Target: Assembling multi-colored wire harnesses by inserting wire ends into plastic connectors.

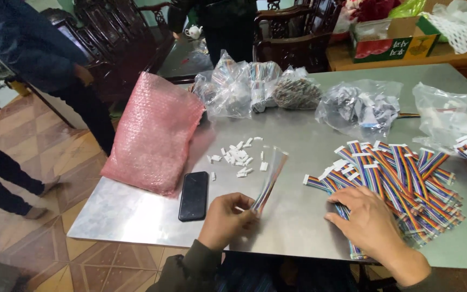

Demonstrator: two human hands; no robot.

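Rainbow cable (270,181) sits pinched in the left hand (224,217), low end held, long way pointing up and a bit right. It may already have a white plug. Right hand (369,223), fingers spread, presses the big cable pile (401,184). Many white plugs (239,157) wait.

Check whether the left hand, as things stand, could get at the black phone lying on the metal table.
Probably yes. The left hand lies just right of the black phone, with only bare metal table between them. However, its fingers already pinch a rainbow ribbon cable, so it is not free to grasp.
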